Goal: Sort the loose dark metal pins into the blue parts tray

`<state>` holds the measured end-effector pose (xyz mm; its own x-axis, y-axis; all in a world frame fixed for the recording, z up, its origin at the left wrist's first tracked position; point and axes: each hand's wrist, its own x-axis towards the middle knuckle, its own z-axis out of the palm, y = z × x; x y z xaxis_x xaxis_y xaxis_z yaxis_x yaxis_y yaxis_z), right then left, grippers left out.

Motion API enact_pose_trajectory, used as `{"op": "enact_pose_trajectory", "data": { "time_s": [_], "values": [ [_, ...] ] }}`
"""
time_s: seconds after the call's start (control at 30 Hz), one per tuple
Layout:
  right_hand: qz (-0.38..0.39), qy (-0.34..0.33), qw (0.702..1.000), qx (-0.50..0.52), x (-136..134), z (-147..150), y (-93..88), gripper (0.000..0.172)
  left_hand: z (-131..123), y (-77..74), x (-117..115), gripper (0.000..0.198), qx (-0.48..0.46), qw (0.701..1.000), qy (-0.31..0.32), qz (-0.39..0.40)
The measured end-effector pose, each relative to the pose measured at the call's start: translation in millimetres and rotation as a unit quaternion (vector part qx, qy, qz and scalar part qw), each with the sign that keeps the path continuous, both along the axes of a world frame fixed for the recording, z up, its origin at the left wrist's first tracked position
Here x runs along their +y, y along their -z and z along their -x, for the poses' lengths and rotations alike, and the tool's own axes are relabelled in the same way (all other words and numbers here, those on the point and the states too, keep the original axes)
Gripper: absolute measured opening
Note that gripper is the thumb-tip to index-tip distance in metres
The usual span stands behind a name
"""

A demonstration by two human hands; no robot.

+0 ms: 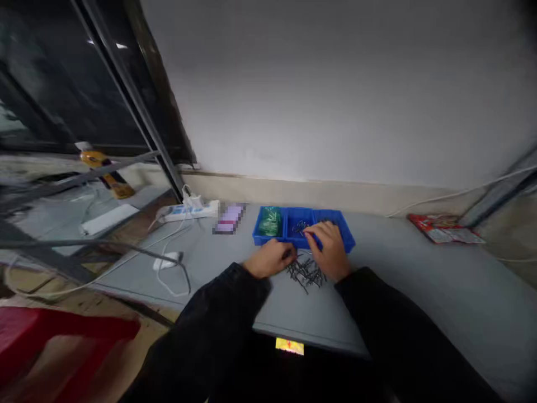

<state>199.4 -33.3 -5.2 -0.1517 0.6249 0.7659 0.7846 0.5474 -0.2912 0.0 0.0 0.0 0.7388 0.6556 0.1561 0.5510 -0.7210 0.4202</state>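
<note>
Charger (168, 260): on the left part of the table (398, 268), cord looping toward the front edge; best kept clear of the left sleeve (235, 285)
Phone (230, 218): near the back edge, just left of the tray (300, 244)
Green bag (271, 222): in the tray's left section
Left hand (271, 258): fingers curled at the pile's left side; cannot tell whether they clamp anything; a low, light hold there should stop pins rolling
Bits (299, 226): small, metallic, in the middle section
Pins (305, 274): loose, crossed pile between tray and front edge; one pinched by its end should come free more cleanly than several
Right hand (330, 251): thumb and forefinger close together at the middle section's front wall; cannot tell if a piece is between them; wrist best kept above the wall
Packet (447, 228): red, toward the back right corner, well apart from the work
</note>
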Motion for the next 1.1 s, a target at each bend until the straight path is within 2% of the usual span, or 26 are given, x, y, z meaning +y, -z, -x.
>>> {"op": "enact_pose_trajectory", "data": {
  "time_s": [0.13, 0.37, 0.7, 0.97, 1.1],
  "values": [
    [-0.001, -0.019, 1.0, -0.008, -2.3, 1.3, 3.2, 0.011, -1.5, 2.3, -3.8, 0.014, -0.015, 1.0, -0.004, -0.005],
    [0.016, -0.063, 0.997, -0.029, -5.4, 1.6, -0.2, 0.01, -2.3, -7.2, -8.2, 0.017, -0.072, 0.997, 0.001, -0.012],
    [0.033, -0.064, 0.997, -0.038, -1.4, -0.4, 4.7, 0.014, -1.2, -2.9, -8.2, 0.021, -0.173, 0.983, -0.026, -0.058],
    [0.02, -0.066, 0.997, -0.039, -2.4, -0.1, 3.5, 0.022, -2.5, -0.8, -8.7, 0.021, -0.186, 0.979, -0.028, -0.084],
    [0.01, -0.073, 0.997, -0.039, -3.3, 1.4, 3.2, 0.025, -3.2, 0.2, -8.8, 0.017, -0.186, 0.98, -0.018, -0.072]
  ]
}}
